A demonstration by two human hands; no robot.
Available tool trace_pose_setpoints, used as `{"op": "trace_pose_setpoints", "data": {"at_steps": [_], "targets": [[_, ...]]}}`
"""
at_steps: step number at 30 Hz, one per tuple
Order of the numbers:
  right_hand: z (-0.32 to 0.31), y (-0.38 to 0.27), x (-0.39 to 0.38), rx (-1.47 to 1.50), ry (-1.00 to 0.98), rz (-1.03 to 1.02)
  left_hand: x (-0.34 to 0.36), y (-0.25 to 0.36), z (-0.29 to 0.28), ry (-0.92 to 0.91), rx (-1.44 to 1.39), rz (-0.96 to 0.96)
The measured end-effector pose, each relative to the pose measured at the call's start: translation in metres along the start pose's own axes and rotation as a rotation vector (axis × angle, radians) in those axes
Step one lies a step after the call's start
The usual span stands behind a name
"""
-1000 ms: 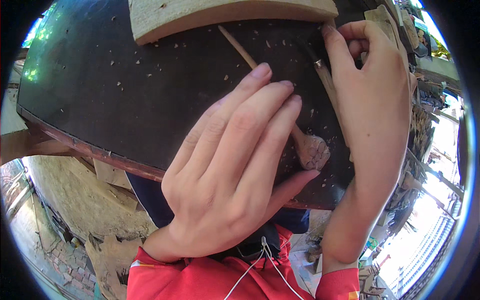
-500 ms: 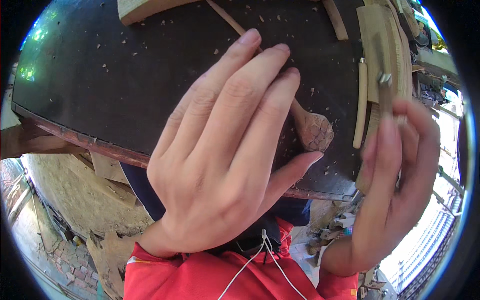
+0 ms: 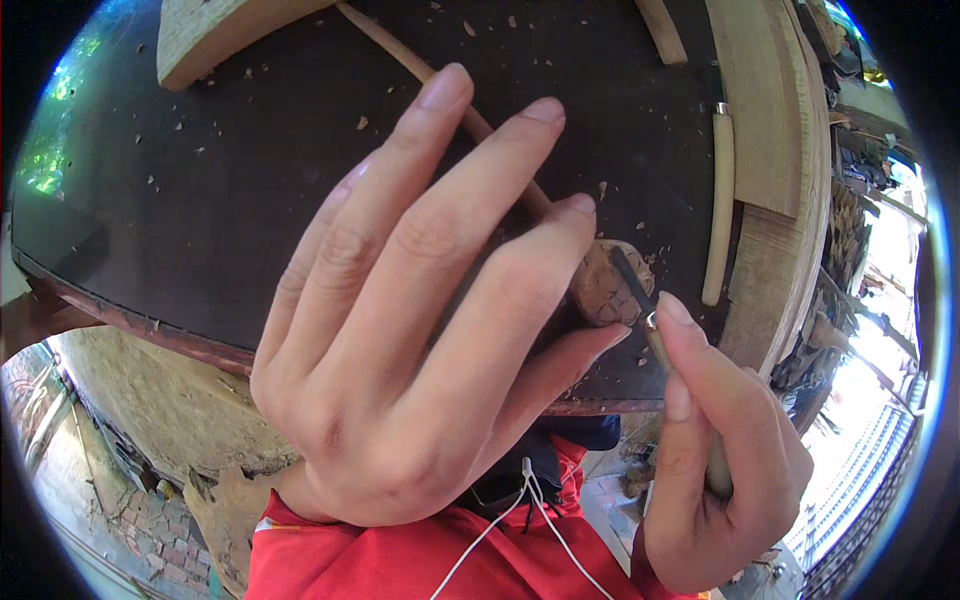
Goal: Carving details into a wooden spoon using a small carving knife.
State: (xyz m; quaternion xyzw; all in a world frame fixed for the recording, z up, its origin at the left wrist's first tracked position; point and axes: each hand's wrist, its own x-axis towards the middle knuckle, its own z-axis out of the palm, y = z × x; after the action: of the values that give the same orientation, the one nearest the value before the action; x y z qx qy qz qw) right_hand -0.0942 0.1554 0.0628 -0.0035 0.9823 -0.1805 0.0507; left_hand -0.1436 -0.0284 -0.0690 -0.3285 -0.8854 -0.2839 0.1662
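Brown round-headed wooden stick point(image 3: 600, 291): left hand point(image 3: 392, 395) half-open across it, hold unclear; right hand point(image 3: 738, 470) gripping dark-bladed wooden-handled chisel point(image 3: 650, 321); shallow cuts advisable.

Dark, smooth-topped table point(image 3: 250, 200), reddish-brown wooden edge, glossy at left. On it: thick pale curved wood block point(image 3: 225, 30), upper left. Brown carved wooden piece point(image 3: 600, 290), rounded head, long thin stem, lying diagonally, middle hidden under left hand point(image 3: 430, 310). Narrow pale wood strip point(image 3: 662, 32), top right. Below that, slim tool with pale wooden handle point(image 3: 720, 200) and shiny metal collar, lying lengthwise just beside stacked pale wood boards point(image 3: 755, 110) at right; can't tell if boards rest on the tabletop. Small light wood chips point(image 3: 362, 123) scattered about.
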Motion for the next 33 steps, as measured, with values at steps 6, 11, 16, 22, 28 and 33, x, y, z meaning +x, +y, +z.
{"op": "trace_pose_setpoints", "data": {"at_steps": [6, 11, 16, 22, 28, 33], "targets": [[0.0, 0.001, 0.007, 0.021, -0.022, 0.013, 0.007, 0.004, -0.003, -0.023, -0.06, -0.002], [-0.009, -0.001, 0.003, 0.063, -0.041, 0.098, 0.012, 0.003, -0.002, -0.044, -0.069, -0.003], [-0.01, 0.003, -0.001, 0.042, -0.047, 0.054, 0.008, 0.009, -0.005, -0.066, -0.078, -0.027], [-0.017, 0.004, 0.006, 0.068, -0.102, 0.062, 0.017, -0.002, -0.01, -0.104, -0.077, 0.04], [-0.021, 0.008, 0.007, 0.071, -0.152, -0.012, 0.028, 0.017, -0.015, -0.075, -0.088, -0.095], [-0.018, 0.0, 0.005, 0.022, -0.162, -0.002, 0.018, -0.005, -0.011, -0.073, -0.08, 0.08]]}}
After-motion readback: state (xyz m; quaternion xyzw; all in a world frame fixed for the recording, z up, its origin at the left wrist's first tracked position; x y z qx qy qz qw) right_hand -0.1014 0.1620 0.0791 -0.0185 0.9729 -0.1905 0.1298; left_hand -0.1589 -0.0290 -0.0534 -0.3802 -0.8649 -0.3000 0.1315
